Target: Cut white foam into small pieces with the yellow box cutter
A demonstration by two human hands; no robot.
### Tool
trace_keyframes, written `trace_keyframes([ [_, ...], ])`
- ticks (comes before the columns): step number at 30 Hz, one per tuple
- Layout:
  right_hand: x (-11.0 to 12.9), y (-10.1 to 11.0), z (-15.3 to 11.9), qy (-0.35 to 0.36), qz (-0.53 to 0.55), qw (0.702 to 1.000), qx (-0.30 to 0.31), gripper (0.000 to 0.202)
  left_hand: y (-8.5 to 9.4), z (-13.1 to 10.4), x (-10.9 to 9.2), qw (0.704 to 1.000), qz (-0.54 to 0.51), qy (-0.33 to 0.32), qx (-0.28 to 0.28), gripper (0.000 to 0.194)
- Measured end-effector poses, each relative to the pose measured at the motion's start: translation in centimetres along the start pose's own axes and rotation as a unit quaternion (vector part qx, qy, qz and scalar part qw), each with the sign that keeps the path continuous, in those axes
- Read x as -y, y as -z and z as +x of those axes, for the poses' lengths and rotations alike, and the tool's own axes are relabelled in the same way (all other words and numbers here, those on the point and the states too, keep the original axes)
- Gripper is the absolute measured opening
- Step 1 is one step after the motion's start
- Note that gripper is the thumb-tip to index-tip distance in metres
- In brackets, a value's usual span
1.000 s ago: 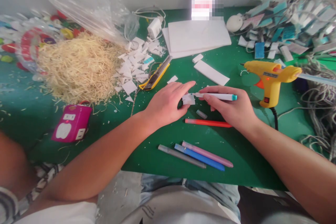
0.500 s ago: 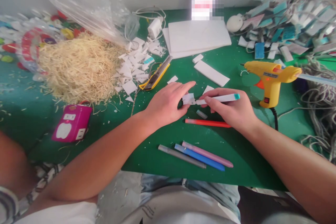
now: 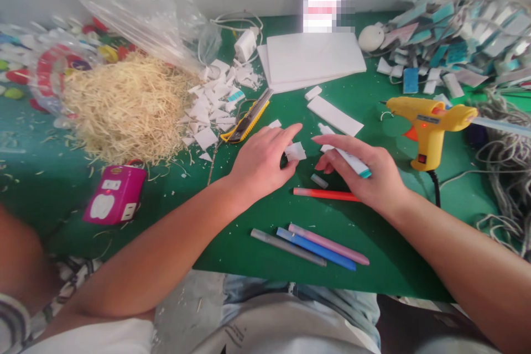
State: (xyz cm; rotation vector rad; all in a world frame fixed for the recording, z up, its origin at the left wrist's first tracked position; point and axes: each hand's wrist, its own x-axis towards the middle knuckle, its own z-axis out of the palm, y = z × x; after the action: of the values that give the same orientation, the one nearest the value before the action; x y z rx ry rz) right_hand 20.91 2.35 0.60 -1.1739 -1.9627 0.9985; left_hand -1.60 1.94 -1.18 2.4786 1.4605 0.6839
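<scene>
My left hand point(image 3: 267, 157) is closed on a small white foam piece point(image 3: 296, 151), which pokes out between thumb and fingers. A white marker with a teal end point(image 3: 357, 165) lies in my right hand point(image 3: 359, 166), slanting under the forefinger. Its front end points away from me, apart from the foam piece. Between the hands a small clear cap point(image 3: 319, 180) rests on the green table point(image 3: 232, 238). A red marker point(image 3: 326, 194) lies partly under my right hand. Nearer to me are a grey marker point(image 3: 288, 246), a blue marker point(image 3: 317, 249) and a pink marker point(image 3: 329, 244).
A yellow utility knife point(image 3: 249, 120) lies beside white scraps point(image 3: 206, 137). White boards point(image 3: 313, 61) lie at the back. A yellow glue gun point(image 3: 427, 127) stands right, near grey cord point(image 3: 500, 177). Left are wood shavings point(image 3: 128, 108) and a magenta power adapter point(image 3: 115, 194).
My right hand has tilted the marker, its teal end swinging down towards me and its front end away from the foam piece. The left hand stays nearly in place.
</scene>
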Motion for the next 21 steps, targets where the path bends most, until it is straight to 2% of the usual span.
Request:
trace_keyframes([
  [3, -0.26, -0.29, 0.40, 0.058, -0.046, 0.997, 0.016, 0.031, -0.02, 0.00, -0.10, 1.000, -0.011, 0.006, 0.006, 0.051],
  [5, -0.34, -0.43, 0.58, 0.068, -0.059, 0.996, 0.016, 0.034, -0.03, -0.02, -0.16, 1.000, -0.024, 0.006, 0.007, 0.054],
  [10, -0.27, -0.33, 0.59, 0.044, -0.065, 0.996, 0.031, 0.040, 0.02, -0.19, -0.18, 0.999, -0.036, -0.019, -0.024, 0.051],
  [14, -0.35, -0.18, 0.47, 0.044, -0.076, 0.996, 0.012, 0.040, 0.07, -0.44, -0.03, 0.997, -0.029, -0.043, -0.051, 0.045],
  [17, -0.51, -0.17, 0.49, 0.051, -0.088, 0.995, -0.009, 0.038, -0.02, -0.63, -0.08, 0.997, -0.043, -0.057, -0.043, 0.051],
  [21, -0.54, -0.15, 0.54, 0.046, -0.087, 0.995, -0.005, 0.037, 0.03, -0.61, -0.23, 0.995, -0.062, -0.076, -0.032, 0.053],
])
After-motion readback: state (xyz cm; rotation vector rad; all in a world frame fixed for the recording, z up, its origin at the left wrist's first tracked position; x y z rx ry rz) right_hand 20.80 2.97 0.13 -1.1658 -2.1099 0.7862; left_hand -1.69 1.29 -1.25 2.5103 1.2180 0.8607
